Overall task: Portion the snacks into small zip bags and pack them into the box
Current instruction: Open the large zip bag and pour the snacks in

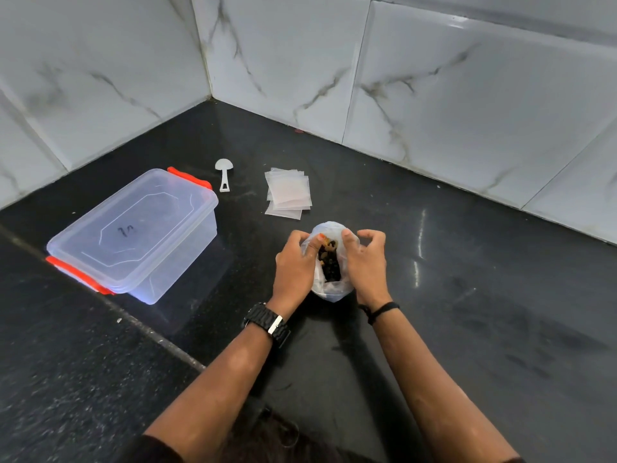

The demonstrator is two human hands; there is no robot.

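Left hand (293,262) and right hand (365,262) pinch the snack bag (330,289) rim; spread evenly, right of the box (133,232).

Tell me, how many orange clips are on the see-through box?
2. One orange clip is on the far end of the box, near the white scoop. The other clip is on the near end. Other sides show none.

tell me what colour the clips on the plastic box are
Orange-red clips on the clear box, head view.
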